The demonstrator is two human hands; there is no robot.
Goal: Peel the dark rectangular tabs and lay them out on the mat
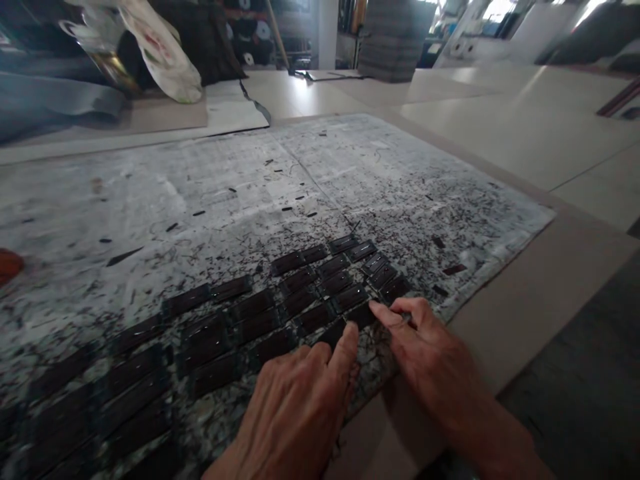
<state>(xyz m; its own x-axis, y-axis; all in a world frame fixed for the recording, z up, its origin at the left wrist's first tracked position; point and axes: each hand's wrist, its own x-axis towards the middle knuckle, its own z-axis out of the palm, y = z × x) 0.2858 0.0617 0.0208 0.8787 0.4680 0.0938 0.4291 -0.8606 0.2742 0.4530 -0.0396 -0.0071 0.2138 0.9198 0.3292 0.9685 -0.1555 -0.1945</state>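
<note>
A dark flat rectangular strip lies at the near edge of a patchwork of similar dark pieces. My left hand rests over its left end, fingers curled, one fingertip pressed near the strip. From the right, my right hand reaches in with the index finger on the strip's other end and the remaining fingers bent. Both hands appear closed on the strip, though the undersides of the fingers are hidden. Many of the neighbouring pieces have shiny, clear-looking edges and lie in slanted rows.
A whitish sheet, strewn with dark scraps and specks, covers the table. Loose dark bits lie to the right. A white patterned bag and grey material are at the back left; a dark stack stands behind.
</note>
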